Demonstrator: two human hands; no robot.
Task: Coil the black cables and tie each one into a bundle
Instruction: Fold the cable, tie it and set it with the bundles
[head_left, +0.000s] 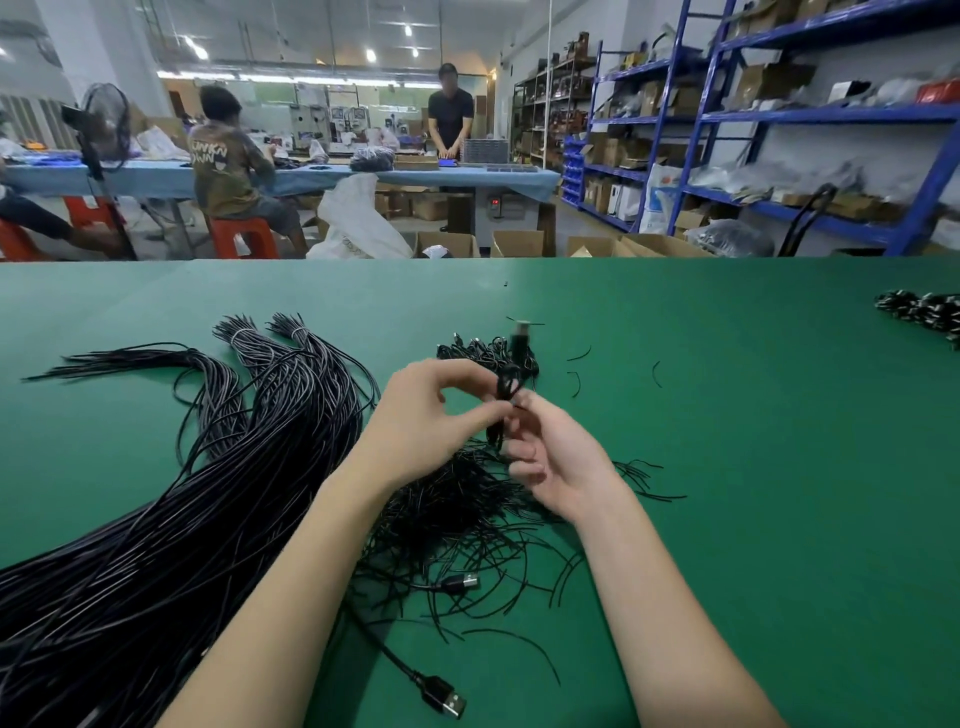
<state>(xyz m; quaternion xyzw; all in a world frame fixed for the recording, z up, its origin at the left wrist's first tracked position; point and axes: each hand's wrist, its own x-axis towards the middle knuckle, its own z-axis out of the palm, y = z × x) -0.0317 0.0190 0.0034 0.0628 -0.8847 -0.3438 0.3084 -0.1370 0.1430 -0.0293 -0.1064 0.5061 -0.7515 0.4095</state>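
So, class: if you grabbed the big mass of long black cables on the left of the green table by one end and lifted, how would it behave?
The long black cables would probably sag and drape, since they already lie in loose curves. The mass likely feels heavy, being many strands. Bands near the far ends might keep those ends together while the rest fans out on the green table.

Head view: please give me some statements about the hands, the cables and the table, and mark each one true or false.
1. Both hands hold one small black cable coil above the table. True.
2. The table has a red cover. False: it is green.
3. A large mass of long black cables lies on the person's left. True.
4. The left hand rests flat and idle. False: its fingers pinch the coil, as do those of the right hand.
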